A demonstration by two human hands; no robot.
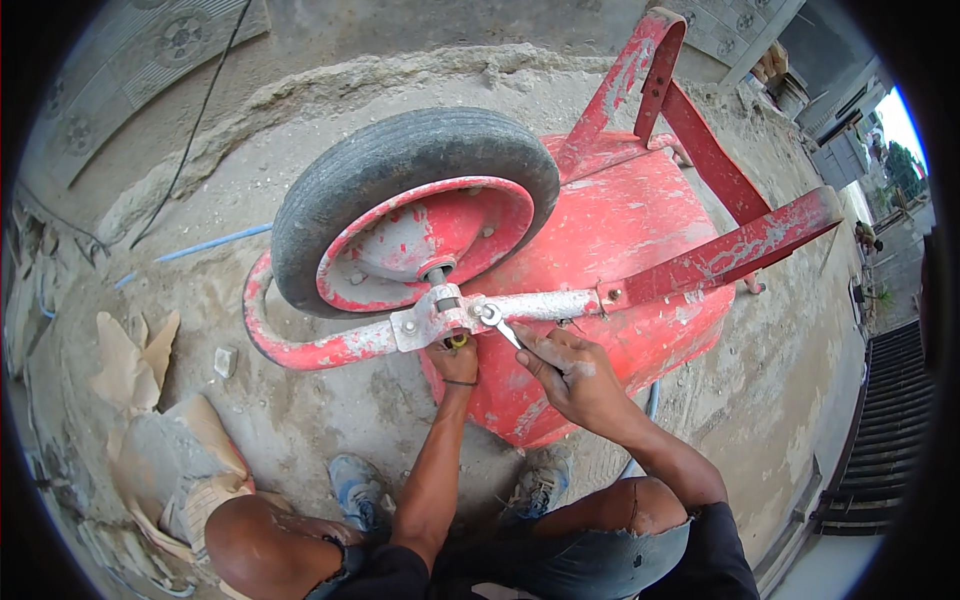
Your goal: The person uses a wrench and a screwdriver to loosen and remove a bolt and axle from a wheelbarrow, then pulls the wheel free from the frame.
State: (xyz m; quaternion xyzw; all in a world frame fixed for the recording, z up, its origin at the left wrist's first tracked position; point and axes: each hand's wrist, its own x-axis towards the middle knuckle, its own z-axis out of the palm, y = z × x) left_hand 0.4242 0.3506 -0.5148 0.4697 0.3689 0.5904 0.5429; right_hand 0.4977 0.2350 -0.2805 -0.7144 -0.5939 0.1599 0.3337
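An overturned red wheelbarrow (pixel 635 225) with worn paint lies before me, its black-tyred wheel (pixel 415 134) on top. At the axle is a whitish metal bracket (pixel 445 322) joined to the frame tube. My right hand (pixel 575 370) grips a silver wrench (pixel 510 332), whose head is on a bolt right of the bracket. My left hand (pixel 452 360) is tucked beneath the bracket, closed around a small yellow-and-black object (pixel 457 340) that is mostly hidden and too small to name.
Torn paper sacks (pixel 180 470) and a stone chunk (pixel 226 362) lie on the dusty ground at left. A blue hose (pixel 210 243) runs behind the wheelbarrow, with a broken wall base (pixel 290 80) beyond. A black metal grate (pixel 870 430) is at right; my shoes and knees are below.
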